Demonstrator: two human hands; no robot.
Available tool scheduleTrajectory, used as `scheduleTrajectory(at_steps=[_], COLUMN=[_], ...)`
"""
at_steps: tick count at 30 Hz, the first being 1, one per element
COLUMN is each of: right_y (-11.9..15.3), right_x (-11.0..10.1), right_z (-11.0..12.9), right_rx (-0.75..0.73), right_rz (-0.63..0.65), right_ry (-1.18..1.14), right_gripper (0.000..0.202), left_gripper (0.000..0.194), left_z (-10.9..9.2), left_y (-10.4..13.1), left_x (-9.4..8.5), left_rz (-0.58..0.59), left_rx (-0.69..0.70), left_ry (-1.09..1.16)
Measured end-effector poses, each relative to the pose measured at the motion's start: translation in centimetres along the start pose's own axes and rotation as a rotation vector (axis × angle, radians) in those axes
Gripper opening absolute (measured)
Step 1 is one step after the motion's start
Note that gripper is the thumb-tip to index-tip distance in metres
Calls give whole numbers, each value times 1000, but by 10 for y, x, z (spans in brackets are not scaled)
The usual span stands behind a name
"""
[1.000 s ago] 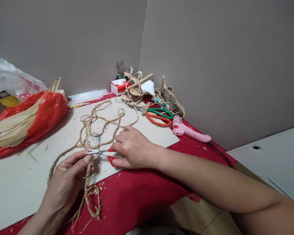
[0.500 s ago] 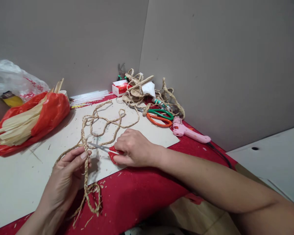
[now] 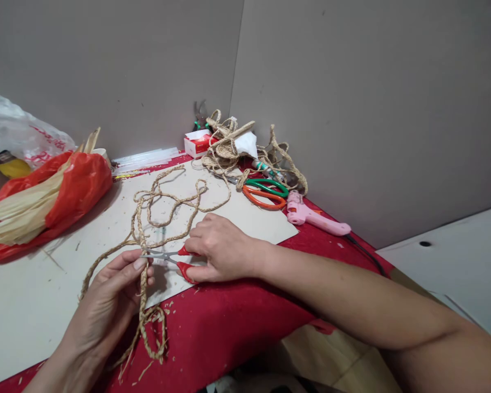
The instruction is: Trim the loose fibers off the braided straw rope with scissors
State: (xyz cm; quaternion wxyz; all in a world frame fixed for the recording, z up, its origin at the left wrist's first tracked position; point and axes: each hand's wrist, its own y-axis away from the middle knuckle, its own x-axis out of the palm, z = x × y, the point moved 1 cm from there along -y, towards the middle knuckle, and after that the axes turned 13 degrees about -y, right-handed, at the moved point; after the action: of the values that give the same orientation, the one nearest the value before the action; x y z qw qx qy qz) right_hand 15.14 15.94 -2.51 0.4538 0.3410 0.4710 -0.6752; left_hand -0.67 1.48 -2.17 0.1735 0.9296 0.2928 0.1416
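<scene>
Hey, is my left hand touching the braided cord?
Touching: the head view shows the left hand holding the braided cord, thumb at one side, fingertips showing past the other.

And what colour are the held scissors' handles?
The handles are red, seen in the head view.

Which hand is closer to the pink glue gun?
Right: the right hand, holding the red scissors, is left of the glue gun in view; the left hand, holding the braid, is farther left.
</scene>
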Motion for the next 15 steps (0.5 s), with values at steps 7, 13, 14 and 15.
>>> scheduleTrajectory(at_steps=[7, 13, 14, 15], right_y=[4, 4, 4, 4], right_x=[-4, -9, -9, -9], right_z=[-2, -1, -1, 0], right_rx=[17, 9, 0, -8], right_rz=[10, 22, 23, 24], right_ry=[30, 57, 67, 76], right_gripper=[35, 38, 38, 38], left_gripper=[26, 29, 28, 27], left_z=[0, -3, -2, -2], left_y=[1, 3, 2, 2], left_x=[1, 3, 3, 3], left_rz=[13, -5, 0, 5], left_rx=[-24, -20, -18, -17], left_ry=[-20, -15, -16, -19])
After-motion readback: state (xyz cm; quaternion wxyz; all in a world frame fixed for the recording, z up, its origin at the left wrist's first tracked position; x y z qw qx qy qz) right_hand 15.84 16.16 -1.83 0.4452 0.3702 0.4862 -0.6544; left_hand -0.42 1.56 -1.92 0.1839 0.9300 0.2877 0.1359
